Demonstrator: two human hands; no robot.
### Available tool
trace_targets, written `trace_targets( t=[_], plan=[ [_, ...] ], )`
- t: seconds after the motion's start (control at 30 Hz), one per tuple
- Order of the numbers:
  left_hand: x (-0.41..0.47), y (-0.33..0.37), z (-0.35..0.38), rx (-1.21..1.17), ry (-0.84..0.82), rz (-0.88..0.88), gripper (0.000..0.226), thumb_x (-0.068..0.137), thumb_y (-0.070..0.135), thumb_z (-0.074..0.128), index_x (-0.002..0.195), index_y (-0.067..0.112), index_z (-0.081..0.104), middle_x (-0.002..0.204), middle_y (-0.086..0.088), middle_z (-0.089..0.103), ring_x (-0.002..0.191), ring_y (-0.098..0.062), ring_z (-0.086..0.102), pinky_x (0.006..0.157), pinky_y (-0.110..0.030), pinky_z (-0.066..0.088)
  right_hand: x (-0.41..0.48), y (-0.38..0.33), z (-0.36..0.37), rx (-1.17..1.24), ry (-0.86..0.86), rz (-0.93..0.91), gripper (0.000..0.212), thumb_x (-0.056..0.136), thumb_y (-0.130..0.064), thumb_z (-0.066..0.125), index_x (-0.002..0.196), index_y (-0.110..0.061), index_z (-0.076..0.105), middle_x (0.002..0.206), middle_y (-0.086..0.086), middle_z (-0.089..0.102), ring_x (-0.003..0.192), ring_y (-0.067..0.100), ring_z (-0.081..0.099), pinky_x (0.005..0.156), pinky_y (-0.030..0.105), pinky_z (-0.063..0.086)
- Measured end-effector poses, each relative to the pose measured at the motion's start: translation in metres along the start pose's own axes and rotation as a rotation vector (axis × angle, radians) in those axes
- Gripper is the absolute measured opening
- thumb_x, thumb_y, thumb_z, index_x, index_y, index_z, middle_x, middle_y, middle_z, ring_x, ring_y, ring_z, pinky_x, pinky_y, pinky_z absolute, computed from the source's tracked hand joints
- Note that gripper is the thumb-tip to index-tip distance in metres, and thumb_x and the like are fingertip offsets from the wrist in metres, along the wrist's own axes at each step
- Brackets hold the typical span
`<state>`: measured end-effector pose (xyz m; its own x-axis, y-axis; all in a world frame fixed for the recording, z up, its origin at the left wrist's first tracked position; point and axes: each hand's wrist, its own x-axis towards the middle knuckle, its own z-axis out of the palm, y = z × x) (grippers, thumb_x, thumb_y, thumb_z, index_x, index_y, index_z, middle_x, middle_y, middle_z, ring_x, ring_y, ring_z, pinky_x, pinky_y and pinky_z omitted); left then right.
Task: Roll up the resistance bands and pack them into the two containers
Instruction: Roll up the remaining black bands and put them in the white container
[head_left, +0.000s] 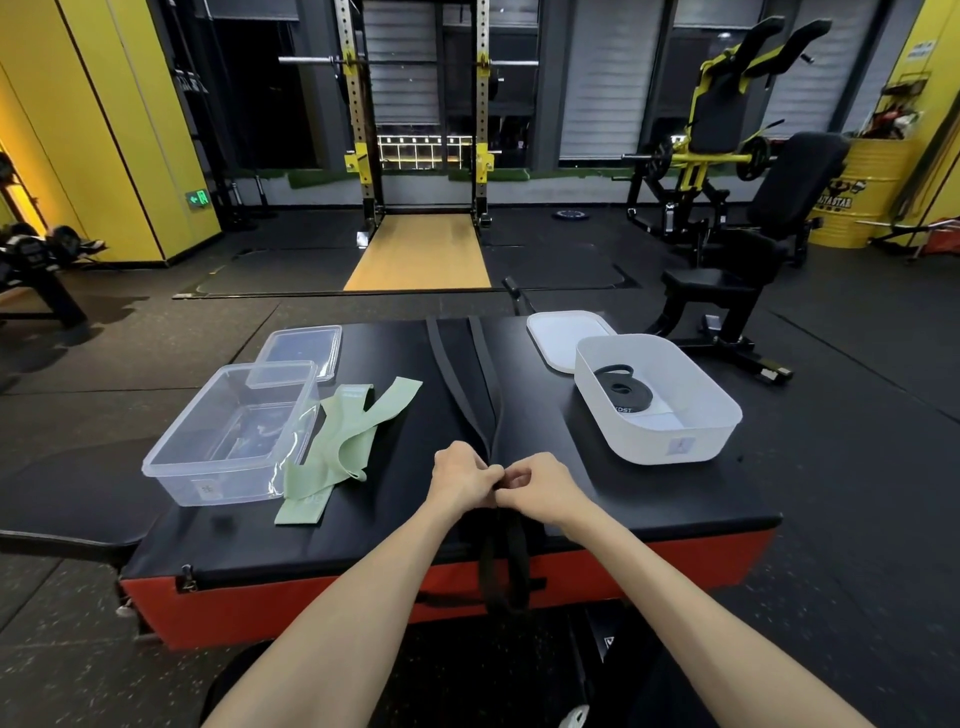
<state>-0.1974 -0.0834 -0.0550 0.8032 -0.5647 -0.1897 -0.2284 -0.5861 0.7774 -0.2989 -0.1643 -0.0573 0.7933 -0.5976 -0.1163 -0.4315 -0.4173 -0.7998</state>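
Far left on the black-topped, red-sided padded desk (649, 499), your clear rectangular plastic container (234, 436) sits open with no band that I can see inside, and its clear flat lid (301, 351) is just behind it. Right beside its right wall, the pale green flat resistance bands (348, 441) lie in a loose, unrolled heap.

Centre stage now: the long black resistance band (462, 374) runs up the middle of the desk away from you, and its near end drapes over the front edge. Your left hand (462, 478) and right hand (543, 486) meet on it near that edge, knuckles almost touching. The fingers (491, 475) on both sides are curled tight, pinching the black strap and nothing else.

Looks to me like you're starting the roll on this one. Next you'll want a snug first turn, then even winding, with the coil pinched so it can't spring loose.

Off to the right, the white rectangular plastic container (670, 441) already holds one coiled black band (623, 387), and its white lid (563, 338) lies just behind. That's a likely home for this roll.
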Motion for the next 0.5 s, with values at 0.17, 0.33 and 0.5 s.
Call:
trace_targets(
  t=[0.17,0.33,0.5],
  plan=[
    [0.002,0.0,0.0,0.019,0.045,0.016,0.016,0.075,0.017,0.066,0.068,0.002,0.069,0.06,-0.007,0.065,0.061,-0.018,0.065,0.051,-0.024,0.05,-0.001,-0.003,0.013,-0.16,0.044,-0.002,0.034,0.06,-0.036,0.079,0.069,-0.011,0.058,0.061,-0.007,0.054,0.057,0.009,0.051,0.051,0.022,0.038],
    [0.005,0.005,0.003,-0.001,0.067,0.026,0.02,0.077,0.019,0.07,0.075,-0.001,0.07,0.072,-0.01,0.067,0.07,-0.021,0.065,0.053,-0.023,0.047,-0.006,-0.013,0.028,-0.281,0.075,0.047,0.055,0.057,-0.046,0.081,0.104,-0.025,0.063,0.104,0.002,0.057,0.088,0.023,0.063,0.063,0.027,0.045],
    [0.007,-0.001,0.005,-0.004,0.015,0.038,0.021,0.079,0.018,0.064,0.07,0.001,0.072,0.063,-0.008,0.069,0.057,-0.014,0.067,0.054,-0.022,0.054,-0.002,-0.009,0.021,-0.175,0.105,0.178,0.03,0.065,-0.018,0.075,0.088,-0.012,0.057,0.095,0.006,0.061,0.077,0.023,0.06,0.053,0.024,0.043]
  ],
)
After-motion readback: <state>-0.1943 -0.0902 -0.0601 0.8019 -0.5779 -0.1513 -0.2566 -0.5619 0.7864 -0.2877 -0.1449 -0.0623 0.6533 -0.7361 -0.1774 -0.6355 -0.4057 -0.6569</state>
